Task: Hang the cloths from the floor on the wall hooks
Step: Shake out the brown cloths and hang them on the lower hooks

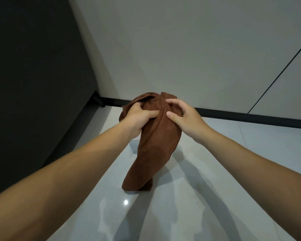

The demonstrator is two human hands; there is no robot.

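A brown cloth (155, 145) hangs bunched in front of me, its lower end trailing down above the glossy floor. My left hand (137, 119) grips the cloth's upper left folds, fingers curled into the fabric. My right hand (182, 115) pinches the upper right part between thumb and fingers. No wall hooks show in this view.
A pale grey wall (181, 49) stands ahead with a black skirting board (233, 115) along its foot. A dark panel (33, 75) fills the left side. The shiny light floor (198, 197) reflects a lamp and my arms' shadows.
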